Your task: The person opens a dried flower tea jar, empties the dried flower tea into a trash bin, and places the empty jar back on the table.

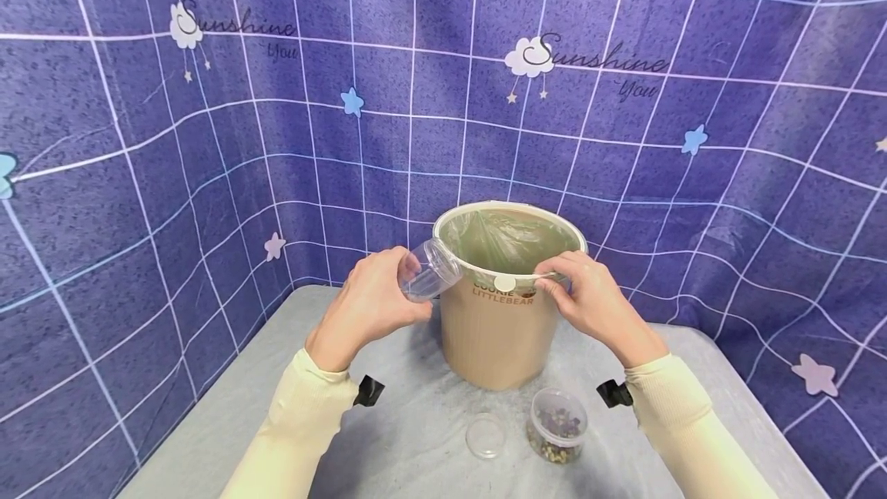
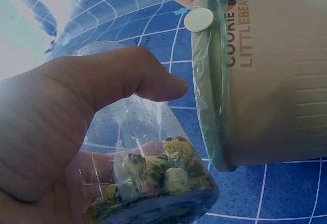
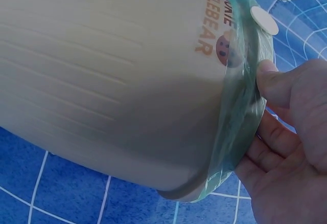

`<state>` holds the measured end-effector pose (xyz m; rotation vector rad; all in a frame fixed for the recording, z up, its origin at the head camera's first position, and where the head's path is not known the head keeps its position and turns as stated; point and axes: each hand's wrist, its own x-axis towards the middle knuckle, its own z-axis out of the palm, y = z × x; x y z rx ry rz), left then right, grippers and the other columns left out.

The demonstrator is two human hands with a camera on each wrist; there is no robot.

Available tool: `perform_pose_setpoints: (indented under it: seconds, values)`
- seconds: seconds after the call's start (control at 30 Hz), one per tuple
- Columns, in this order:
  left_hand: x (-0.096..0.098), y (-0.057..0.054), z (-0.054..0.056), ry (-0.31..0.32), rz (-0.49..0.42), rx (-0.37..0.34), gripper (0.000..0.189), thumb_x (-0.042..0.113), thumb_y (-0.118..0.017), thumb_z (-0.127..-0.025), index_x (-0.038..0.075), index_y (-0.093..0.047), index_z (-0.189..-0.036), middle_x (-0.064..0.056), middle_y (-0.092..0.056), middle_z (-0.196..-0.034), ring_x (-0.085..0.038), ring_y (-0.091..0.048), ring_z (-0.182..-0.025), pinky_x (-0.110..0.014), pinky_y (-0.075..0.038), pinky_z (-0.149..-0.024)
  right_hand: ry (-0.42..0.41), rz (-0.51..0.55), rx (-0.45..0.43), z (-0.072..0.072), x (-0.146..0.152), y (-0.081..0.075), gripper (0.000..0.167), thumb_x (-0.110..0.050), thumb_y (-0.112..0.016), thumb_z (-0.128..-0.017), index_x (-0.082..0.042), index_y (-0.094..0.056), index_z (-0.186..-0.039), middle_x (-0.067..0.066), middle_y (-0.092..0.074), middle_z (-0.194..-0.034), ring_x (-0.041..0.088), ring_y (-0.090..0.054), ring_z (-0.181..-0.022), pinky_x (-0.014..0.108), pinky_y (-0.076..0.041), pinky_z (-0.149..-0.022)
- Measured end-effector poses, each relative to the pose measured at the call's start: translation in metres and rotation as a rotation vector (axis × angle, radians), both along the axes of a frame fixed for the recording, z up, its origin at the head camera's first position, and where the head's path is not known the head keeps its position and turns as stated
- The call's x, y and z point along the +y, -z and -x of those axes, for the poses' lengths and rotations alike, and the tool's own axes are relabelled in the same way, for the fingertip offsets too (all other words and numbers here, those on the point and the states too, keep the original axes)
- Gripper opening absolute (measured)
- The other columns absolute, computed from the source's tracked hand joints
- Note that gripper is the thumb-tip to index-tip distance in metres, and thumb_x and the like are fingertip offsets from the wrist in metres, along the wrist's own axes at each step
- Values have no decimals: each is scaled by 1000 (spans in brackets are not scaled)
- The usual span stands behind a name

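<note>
My left hand [image 1: 374, 295] grips a clear plastic jar [image 1: 431, 272], tilted with one end at the left rim of a beige trash bin [image 1: 495, 341]. In the left wrist view, yellowish-green dried pieces [image 2: 173, 170] show toward one end of the jar [image 2: 145, 116], with fingers partly seen through its wall. A thin green bag [image 1: 478, 241] lines the bin and folds over its rim. My right hand [image 1: 589, 295] pinches that rim and the bag at the front right, thumb on the outer side in the right wrist view.
A second clear jar [image 1: 557, 426] with dried purple and yellow-brown bits stands in front of the bin. Left of it lies a round clear lid [image 1: 485, 436]. The grey tabletop [image 1: 409, 422] ends at a blue patterned curtain [image 1: 388, 137] behind and at the sides.
</note>
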<state>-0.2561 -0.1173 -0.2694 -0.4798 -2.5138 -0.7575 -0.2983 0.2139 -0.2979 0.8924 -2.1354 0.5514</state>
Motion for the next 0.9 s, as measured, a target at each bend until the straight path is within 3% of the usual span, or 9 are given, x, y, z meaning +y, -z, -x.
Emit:
perform_pose_setpoints:
  seconds: [0.33,0.9]
  values:
    - [5,-11,6,0,15,3,51,29,-83,-63,11,-68,-109,-4,-69,-99,-24,-65,-93,-42,-54,-82,6,3,1,0,0,1,12,-5,-80,-87,-12,-74,-95,-1,-69,-89,17,-57,-80,37,-48,-71]
    - [14,-48,20,0,50,12,51,29,-82,-66,9,-67,-111,-6,-70,-104,-27,-65,-98,-43,-53,-87,19,6,-13,0,1,1,11,-7,-79,-88,-13,-74,-96,-1,-69,-89,20,-56,-78,36,-47,-69]
